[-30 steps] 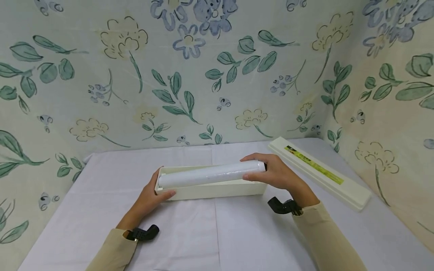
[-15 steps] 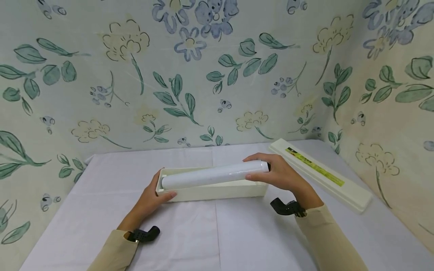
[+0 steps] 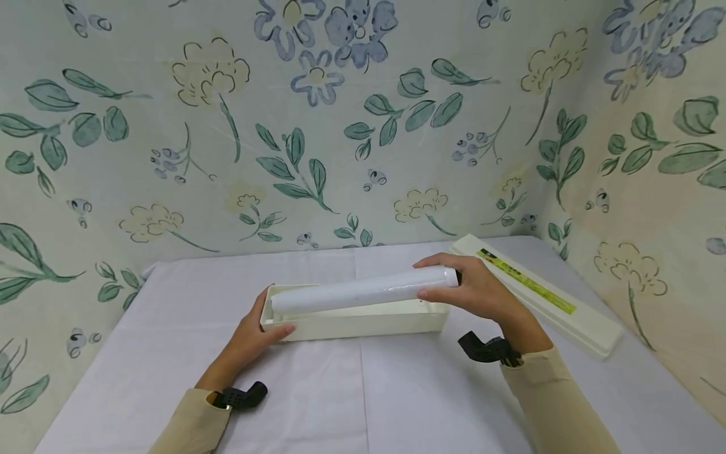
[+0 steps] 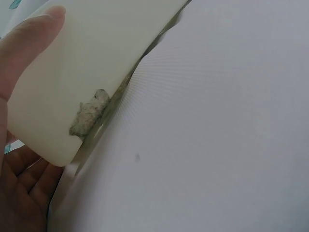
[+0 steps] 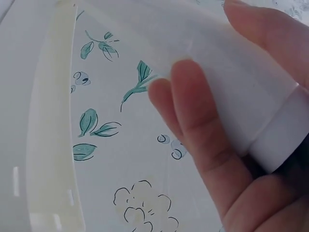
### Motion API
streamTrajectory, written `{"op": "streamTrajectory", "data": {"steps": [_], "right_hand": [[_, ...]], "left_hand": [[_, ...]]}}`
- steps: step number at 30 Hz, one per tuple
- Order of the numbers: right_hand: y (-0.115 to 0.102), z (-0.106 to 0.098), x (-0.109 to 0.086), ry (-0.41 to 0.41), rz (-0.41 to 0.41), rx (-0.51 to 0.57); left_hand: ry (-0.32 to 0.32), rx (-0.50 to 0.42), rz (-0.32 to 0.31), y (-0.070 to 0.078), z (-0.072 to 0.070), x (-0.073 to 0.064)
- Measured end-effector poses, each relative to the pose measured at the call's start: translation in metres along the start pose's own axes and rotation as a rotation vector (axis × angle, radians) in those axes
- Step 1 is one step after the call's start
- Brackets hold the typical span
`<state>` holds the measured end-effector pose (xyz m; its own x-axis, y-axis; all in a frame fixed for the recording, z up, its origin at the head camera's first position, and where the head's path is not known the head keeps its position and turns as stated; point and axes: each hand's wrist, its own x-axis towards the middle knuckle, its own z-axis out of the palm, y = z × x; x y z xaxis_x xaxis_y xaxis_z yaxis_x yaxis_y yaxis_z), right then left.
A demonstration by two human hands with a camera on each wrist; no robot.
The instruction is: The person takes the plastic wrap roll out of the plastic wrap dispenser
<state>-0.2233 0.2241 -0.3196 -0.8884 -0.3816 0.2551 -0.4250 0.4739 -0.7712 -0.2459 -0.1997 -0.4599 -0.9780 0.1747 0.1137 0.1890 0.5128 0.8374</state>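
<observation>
A long white roll (image 3: 363,291) lies tilted over an open cream box (image 3: 363,323) in the middle of the table. Its right end is raised out of the box; its left end rests low inside. My right hand (image 3: 473,291) grips the roll's right end, fingers and thumb curled round it; the right wrist view shows the same roll (image 5: 227,72) from close. My left hand (image 3: 262,329) holds the box's left end, thumb on the front wall. In the left wrist view the box end (image 4: 87,72) fills the upper left beside my left hand (image 4: 21,96).
A cream lid (image 3: 535,290) with a yellow-green label lies at the right, slanting from the back wall toward the near right. White cloth (image 3: 363,403) covers the table. Floral fabric walls (image 3: 340,126) stand behind and at both sides.
My right hand has lifted the roll's right end a little higher and to the right. My left hand stays on the box's left end.
</observation>
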Motion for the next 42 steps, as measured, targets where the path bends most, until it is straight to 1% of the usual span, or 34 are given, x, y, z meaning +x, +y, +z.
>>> {"op": "streamTrajectory", "data": {"steps": [4,6,11,16,24,27,31,35,38,42], "right_hand": [[-0.003,-0.004,-0.001,0.006,-0.026,-0.006],[-0.003,-0.006,-0.001,0.008,-0.034,-0.006],[-0.005,-0.010,-0.004,0.027,-0.026,-0.013],[-0.008,-0.016,-0.006,0.052,-0.021,-0.021],[-0.011,-0.021,-0.010,0.092,0.021,-0.013],[-0.012,-0.025,-0.011,0.110,0.015,-0.018],[-0.013,-0.028,-0.012,0.135,0.029,-0.021],[-0.013,-0.031,-0.013,0.160,0.068,-0.030],[-0.012,-0.033,-0.014,0.177,0.085,-0.037],[-0.011,-0.034,-0.013,0.195,0.080,-0.032]], "left_hand": [[0.004,-0.009,0.007,0.002,0.000,0.001],[0.005,-0.010,-0.001,0.002,0.000,0.001],[0.001,0.011,-0.026,0.000,0.000,0.000],[0.003,0.006,-0.016,-0.001,0.000,0.001],[0.000,0.017,0.003,-0.002,0.000,0.000],[0.005,0.019,0.006,-0.001,0.000,0.000],[0.009,0.028,-0.002,-0.002,0.001,0.000],[0.002,0.031,-0.019,-0.002,0.001,0.000],[-0.001,0.025,-0.019,-0.002,0.002,0.000],[-0.001,0.014,-0.011,-0.003,0.002,0.001]]}}
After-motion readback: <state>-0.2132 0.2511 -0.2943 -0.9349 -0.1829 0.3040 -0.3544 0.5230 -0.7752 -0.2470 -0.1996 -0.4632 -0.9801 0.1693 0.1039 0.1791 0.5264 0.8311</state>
